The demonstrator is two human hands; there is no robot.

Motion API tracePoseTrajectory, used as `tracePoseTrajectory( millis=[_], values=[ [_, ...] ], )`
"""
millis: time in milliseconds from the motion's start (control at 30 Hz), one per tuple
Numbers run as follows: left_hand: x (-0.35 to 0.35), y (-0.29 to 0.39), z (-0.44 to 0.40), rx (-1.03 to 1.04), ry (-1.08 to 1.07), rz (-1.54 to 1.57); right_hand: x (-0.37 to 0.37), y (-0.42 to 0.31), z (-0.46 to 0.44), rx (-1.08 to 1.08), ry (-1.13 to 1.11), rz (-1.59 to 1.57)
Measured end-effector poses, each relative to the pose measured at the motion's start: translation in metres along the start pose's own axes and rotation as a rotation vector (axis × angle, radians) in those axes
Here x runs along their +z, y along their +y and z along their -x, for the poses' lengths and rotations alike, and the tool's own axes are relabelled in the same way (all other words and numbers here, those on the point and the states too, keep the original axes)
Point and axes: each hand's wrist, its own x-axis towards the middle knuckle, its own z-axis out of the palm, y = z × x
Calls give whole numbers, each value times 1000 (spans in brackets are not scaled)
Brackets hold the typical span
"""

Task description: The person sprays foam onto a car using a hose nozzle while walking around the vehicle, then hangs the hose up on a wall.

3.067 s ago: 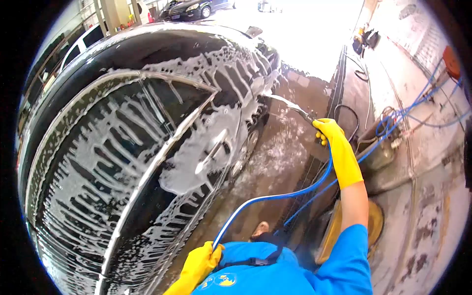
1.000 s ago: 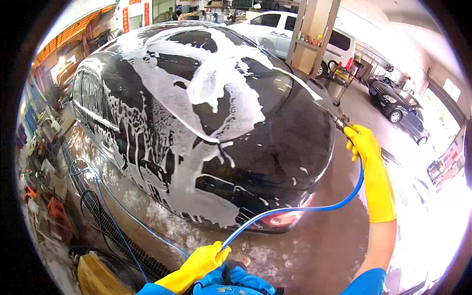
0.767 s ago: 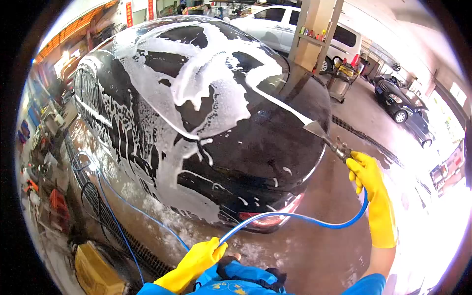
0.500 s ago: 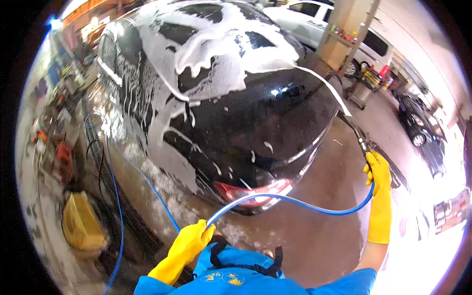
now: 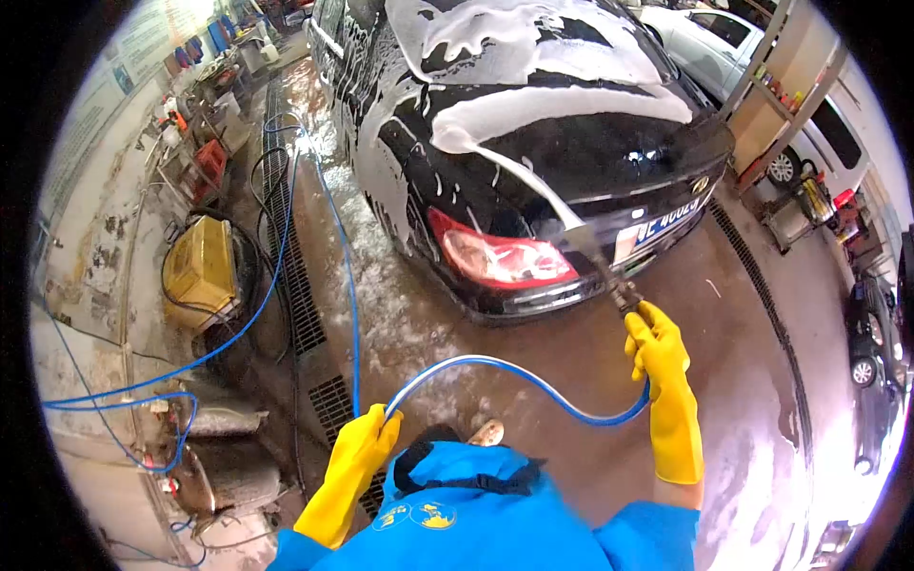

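Observation:
My right hand (image 5: 659,347), in a yellow rubber glove, is closed around the handle of a spray gun (image 5: 621,290). From its nozzle a white stream of foam (image 5: 524,176) arcs onto the rear of a black car (image 5: 600,143). Foam lies over the rear window, side and trunk lid, while the red taillight (image 5: 500,259) is mostly bare. A blue hose (image 5: 495,362) loops from the gun down to my left hand (image 5: 362,455). That hand, gloved in yellow too, is closed on the hose at waist height.
A yellow machine (image 5: 202,271) stands by the left wall, with more blue hose across the floor. A drain grate (image 5: 303,305) runs along the car's left side. At the right are a metal post (image 5: 795,90), a cart (image 5: 800,214), a white vehicle (image 5: 709,43) and another dark car (image 5: 868,357).
My right hand and the spray gun have swung left, and the stream lands farther left. A fresh band of foam crosses the trunk lid. The view has turned, showing more of the left wall.

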Motion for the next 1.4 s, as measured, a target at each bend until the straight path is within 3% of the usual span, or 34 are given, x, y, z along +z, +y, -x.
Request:
tracePoseTrajectory(
  millis=[33, 233, 333, 567, 600, 667, 800, 967, 1133, 1267, 1400],
  values=[
    [6, -6, 15, 35, 55, 13, -6, 15, 2, 6, 52, -22],
    [58, -64, 103, -192, 1, 115, -41, 115, 22, 69, 261, -104],
    [79, -76, 164, -333, -87, 224, -29, 144, 42, 115, 213, -83],
    [131, -130, 286, -576, -97, 238, 59, 194, 88, 211, -195, -74],
    [144, -148, 300, -443, -27, 97, 74, 209, 90, 192, -248, -56],
    [150, -150, 322, -529, 14, 284, 97, 222, 101, 225, -299, 3],
    [167, -161, 343, -590, -16, 310, 100, 253, 104, 289, -279, 65],
    [186, -143, 351, -561, -24, 269, 24, 305, 74, 467, -26, -11],
    [208, -71, 338, -489, -98, 182, -106, 321, 55, 340, 208, -277],
    [257, -1, 320, -402, -70, 145, -185, 294, 46, 286, 110, -224],
    [321, 80, 299, -313, -61, 17, -268, 274, 31, 182, -262, -116]
  ],
)
